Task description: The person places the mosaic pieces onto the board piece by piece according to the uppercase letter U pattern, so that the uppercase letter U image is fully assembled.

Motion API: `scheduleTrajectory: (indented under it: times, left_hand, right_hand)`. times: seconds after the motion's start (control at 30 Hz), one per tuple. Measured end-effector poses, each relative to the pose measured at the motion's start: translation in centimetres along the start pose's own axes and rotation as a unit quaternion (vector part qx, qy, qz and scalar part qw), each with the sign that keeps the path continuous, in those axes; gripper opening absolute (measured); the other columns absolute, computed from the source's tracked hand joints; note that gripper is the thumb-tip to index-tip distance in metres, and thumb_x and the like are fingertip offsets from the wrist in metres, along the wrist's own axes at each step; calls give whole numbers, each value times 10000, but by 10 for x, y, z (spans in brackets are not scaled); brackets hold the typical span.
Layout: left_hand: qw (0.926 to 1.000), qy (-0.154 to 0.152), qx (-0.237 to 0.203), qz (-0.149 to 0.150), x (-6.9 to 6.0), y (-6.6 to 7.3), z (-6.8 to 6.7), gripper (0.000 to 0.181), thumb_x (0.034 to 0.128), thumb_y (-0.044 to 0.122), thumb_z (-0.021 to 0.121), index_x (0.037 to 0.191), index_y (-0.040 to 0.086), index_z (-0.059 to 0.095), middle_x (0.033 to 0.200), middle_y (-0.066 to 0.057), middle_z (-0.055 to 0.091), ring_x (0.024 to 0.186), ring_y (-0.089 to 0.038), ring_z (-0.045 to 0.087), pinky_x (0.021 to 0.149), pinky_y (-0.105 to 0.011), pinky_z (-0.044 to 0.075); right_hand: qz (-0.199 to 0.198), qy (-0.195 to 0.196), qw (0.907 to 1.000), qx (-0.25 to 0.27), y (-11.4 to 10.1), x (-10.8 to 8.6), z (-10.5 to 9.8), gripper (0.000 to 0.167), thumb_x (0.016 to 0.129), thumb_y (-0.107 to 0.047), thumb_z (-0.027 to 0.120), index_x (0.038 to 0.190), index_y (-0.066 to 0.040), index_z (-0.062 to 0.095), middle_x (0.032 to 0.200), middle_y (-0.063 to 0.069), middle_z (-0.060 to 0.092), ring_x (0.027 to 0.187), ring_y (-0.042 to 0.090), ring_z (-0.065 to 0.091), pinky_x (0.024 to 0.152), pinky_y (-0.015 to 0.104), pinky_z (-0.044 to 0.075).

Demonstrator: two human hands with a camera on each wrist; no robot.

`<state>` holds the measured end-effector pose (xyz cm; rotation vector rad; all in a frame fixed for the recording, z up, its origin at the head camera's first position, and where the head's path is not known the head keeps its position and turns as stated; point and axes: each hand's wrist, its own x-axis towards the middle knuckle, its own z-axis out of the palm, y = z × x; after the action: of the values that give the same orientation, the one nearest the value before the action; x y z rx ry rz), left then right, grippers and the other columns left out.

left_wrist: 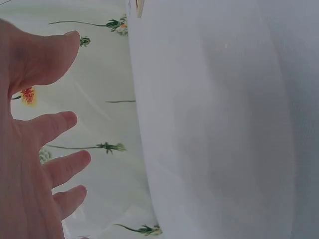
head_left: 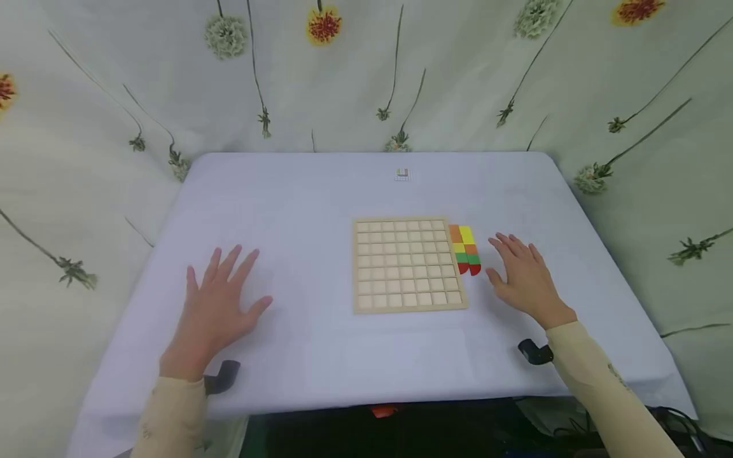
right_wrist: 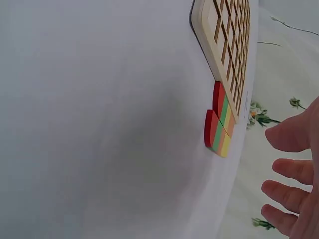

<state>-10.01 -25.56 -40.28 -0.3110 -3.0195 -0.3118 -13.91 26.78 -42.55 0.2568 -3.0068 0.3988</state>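
Observation:
A square wooden grid board (head_left: 409,264) lies on the white table, its light cells framed by a thin rim. Against its right edge sit coloured pieces (head_left: 466,249) in two columns of orange, yellow, green and red, with rounded red ends; the right wrist view shows these pieces (right_wrist: 219,130) beside the board (right_wrist: 224,47). My right hand (head_left: 527,280) hovers just right of them, fingers spread and holding nothing. Well left of the board, my left hand (head_left: 212,312) is spread with nothing in it. The left wrist view shows that hand (left_wrist: 40,134) with extended fingers.
A small printed card (head_left: 403,174) lies near the table's far edge. The white tablecloth (head_left: 298,356) surrounds the board. Behind hangs a pale floral cloth (head_left: 343,83). Dark wrist devices sit near both cuffs, left (head_left: 223,376) and right (head_left: 535,352).

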Motion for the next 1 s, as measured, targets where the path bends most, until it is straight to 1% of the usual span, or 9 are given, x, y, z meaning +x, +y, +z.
scheduleTrajectory:
  times: [0.13,0.33,0.43,0.5,0.63,0.7,0.83,1.0]
  left_hand:
    - [9999,73,-20,72,0,-3,-1,831,917,479,654,1604,181,294,1631,-250,300,1536,-513,144,1119,-835,22]
    - [9999,98,-90,109,0,-5,2,802,919,463,655,1588,167,325,1616,-251,325,1518,-523,178,1109,-843,32]
    - [9998,96,-125,135,1,-5,4,792,917,455,656,1581,162,337,1612,-250,333,1512,-525,188,1107,-843,38]
    - [9997,66,-155,155,2,-4,6,793,916,453,658,1581,163,338,1614,-247,331,1514,-523,185,1109,-842,31]
    - [9998,10,-177,55,-3,-5,8,788,917,452,656,1580,164,340,1617,-243,330,1517,-518,183,1108,-840,47]
    - [9999,-7,-161,31,-5,-5,8,779,919,452,652,1575,161,349,1616,-242,335,1516,-516,192,1107,-838,67]
    - [9999,-25,-102,10,-6,-2,6,769,919,450,651,1569,159,359,1617,-238,339,1510,-514,212,1110,-830,94]
    - [10000,24,-71,-53,-9,-2,-2,775,915,431,666,1571,160,357,1618,-236,341,1508,-508,223,1118,-820,111]
  right_hand:
    - [17,-304,9993,208,-2,25,7,528,972,-151,577,1467,0,471,1538,240,458,1449,425,389,1195,678,247]
    - [-2,-682,9971,349,4,65,18,476,1002,-97,556,1463,-9,476,1502,209,513,1389,392,483,1162,560,398]
    - [33,-833,9956,421,9,79,24,459,1003,-88,562,1452,-22,493,1485,196,530,1375,376,492,1156,537,416]
    - [88,-944,9946,425,13,85,27,447,996,-83,573,1436,-24,513,1465,191,542,1349,365,500,1145,529,431]
    - [87,-1158,9927,323,11,99,33,406,978,-68,595,1380,-18,573,1387,199,567,1244,355,534,1080,508,494]
    - [180,-1224,9919,287,12,102,34,376,982,-80,597,1354,-26,596,1347,196,572,1193,343,546,1048,498,517]
    - [335,-1231,9914,291,13,107,33,330,992,-106,605,1314,-38,620,1306,195,583,1138,343,562,1031,510,521]
    - [301,-1185,9922,260,10,114,33,327,981,-141,653,1294,-47,629,1276,190,594,1121,338,569,1011,504,533]
